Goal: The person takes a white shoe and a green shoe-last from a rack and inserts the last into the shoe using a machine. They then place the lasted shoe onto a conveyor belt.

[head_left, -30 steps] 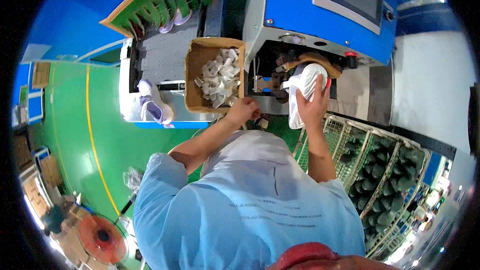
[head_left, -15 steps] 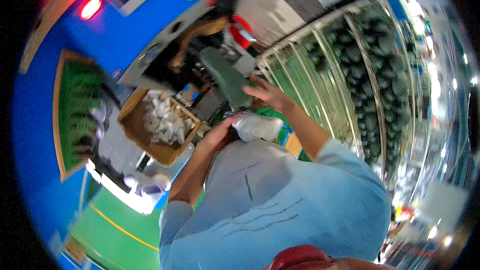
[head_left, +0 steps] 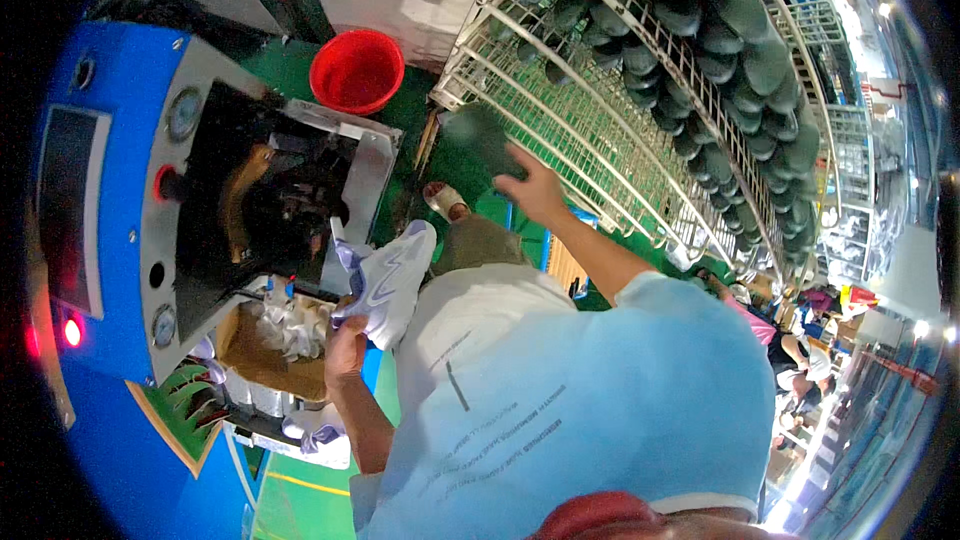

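My left hand is closed around a white and lavender shoe upper, held in front of my body beside the machine. Stretched forward to the right, my right hand grips the end of a dark green shoe last. The last is blurred and points away from me, near the low end of the wire rack. Part of the right hand's grip is hidden by the last and the blur. The upper and the last are well apart.
A blue machine with gauges and a dark recess stands at left. Below it is a cardboard box of crumpled white pieces, beside more lavender shoes. A red bucket stands ahead. Many dark lasts fill the rack at right.
My view has turned toward the rack. The shoe upper has moved left with my left hand, and the last in my right hand has moved away from it toward the rack.
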Demonstrator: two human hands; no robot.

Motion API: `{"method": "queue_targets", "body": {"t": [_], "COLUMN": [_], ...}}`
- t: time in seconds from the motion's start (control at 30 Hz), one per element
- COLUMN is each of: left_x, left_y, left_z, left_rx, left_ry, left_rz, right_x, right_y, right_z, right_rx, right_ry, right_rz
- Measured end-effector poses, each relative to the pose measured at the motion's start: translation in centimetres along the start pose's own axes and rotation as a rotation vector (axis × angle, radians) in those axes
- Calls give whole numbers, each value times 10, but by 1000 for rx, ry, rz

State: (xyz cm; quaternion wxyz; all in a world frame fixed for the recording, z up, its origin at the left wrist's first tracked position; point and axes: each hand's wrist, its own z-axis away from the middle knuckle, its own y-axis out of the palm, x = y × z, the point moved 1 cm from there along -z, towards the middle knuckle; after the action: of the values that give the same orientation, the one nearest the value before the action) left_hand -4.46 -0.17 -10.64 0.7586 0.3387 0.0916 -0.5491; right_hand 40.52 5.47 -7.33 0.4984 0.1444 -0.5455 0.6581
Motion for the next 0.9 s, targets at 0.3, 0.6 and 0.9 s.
{"method": "queue_targets", "body": {"t": [0.3, 0.6, 0.9], "left_x": [16, 24, 39], "left_y": [156, 109, -55], "left_z": [-32, 15, 207], "left_rx": [-188, -374, -394], "left_ry": [14, 93, 605], "left_rz": [-499, -230, 230], "right_x": [-250, -225, -73], "right_y": [-113, -93, 44], "right_z": [-219, -214, -138], "right_rx": [-540, -523, -65], "right_ry": [545, 448, 191], "right_rz": [258, 467, 434]}}
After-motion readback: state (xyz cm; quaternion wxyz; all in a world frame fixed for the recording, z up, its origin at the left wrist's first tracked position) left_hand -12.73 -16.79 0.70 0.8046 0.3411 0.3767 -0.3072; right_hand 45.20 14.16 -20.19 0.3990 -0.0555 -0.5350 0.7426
